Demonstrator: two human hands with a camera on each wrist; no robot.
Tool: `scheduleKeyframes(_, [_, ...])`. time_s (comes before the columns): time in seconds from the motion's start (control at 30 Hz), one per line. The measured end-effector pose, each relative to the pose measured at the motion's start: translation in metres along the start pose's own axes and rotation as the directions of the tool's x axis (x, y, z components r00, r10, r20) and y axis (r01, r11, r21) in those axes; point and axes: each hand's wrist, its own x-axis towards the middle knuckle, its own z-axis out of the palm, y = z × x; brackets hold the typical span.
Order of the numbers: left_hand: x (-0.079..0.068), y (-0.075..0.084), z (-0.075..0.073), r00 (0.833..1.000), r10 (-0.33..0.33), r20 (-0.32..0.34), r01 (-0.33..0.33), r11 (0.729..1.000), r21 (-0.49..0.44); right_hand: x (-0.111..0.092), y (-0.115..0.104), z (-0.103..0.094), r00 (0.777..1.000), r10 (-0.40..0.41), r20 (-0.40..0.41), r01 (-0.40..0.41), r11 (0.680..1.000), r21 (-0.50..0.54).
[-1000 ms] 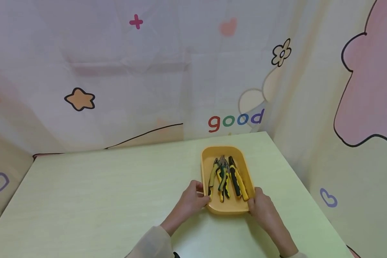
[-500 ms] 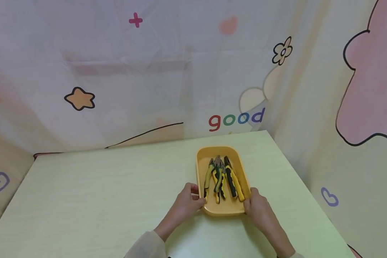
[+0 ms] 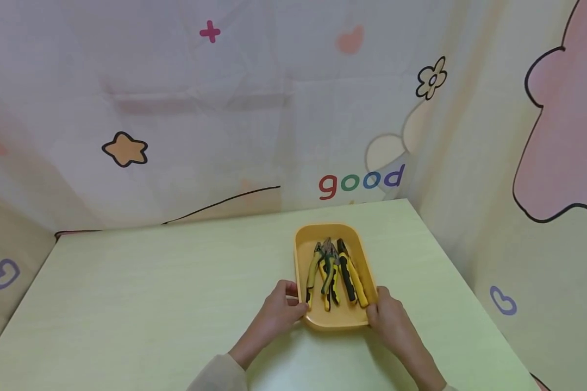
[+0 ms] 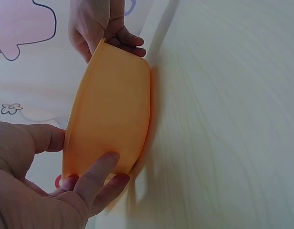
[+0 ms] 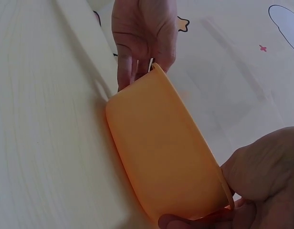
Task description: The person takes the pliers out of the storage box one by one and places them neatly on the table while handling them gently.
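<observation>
A yellow plastic tray (image 3: 339, 320) with rounded corners sits at the right part of the table, held from both sides near its front corners. My left hand (image 3: 280, 309) grips its left wall, thumb at the rim and fingers on the outer side, as the left wrist view shows. On the other side my right hand (image 3: 390, 314) holds the right wall near the front corner. Inside lie several pliers, among them a pair with yellow and black handles (image 3: 351, 277) on the right and one with green handles (image 3: 329, 277) in the middle, heads pointing away from me.
The pale green table (image 3: 151, 304) stretches far to the left of the tray. A printed cloth backdrop (image 3: 215, 136) stands behind the table's back edge and along both sides. A shadow falls under the tray's front.
Both hands have shifted the tray slightly left, mostly in the first half second. The pliers keep their places inside it, and both grips look the same.
</observation>
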Motion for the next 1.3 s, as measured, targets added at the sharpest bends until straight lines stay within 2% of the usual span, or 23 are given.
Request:
scheduleKeyframes(0.53, [-0.009,-0.008,-0.009,1.000,-0.019,-0.004,0.018,0.998,-0.065,-0.005,-0.008,0.006,1.000,-0.014,0.007,0.014,0.999,0.041])
scheduleKeyframes(1.03, [-0.019,-0.012,-0.026,0.999,-0.038,-0.017,0.037,0.997,-0.065,-0.006,-0.021,0.015,0.999,-0.034,0.037,0.031,0.996,0.084])
scheduleKeyframes(1.3, [-0.023,-0.014,-0.031,1.000,-0.015,0.004,0.016,0.996,-0.091,-0.008,-0.025,0.017,0.998,-0.040,0.046,0.036,0.996,0.081])
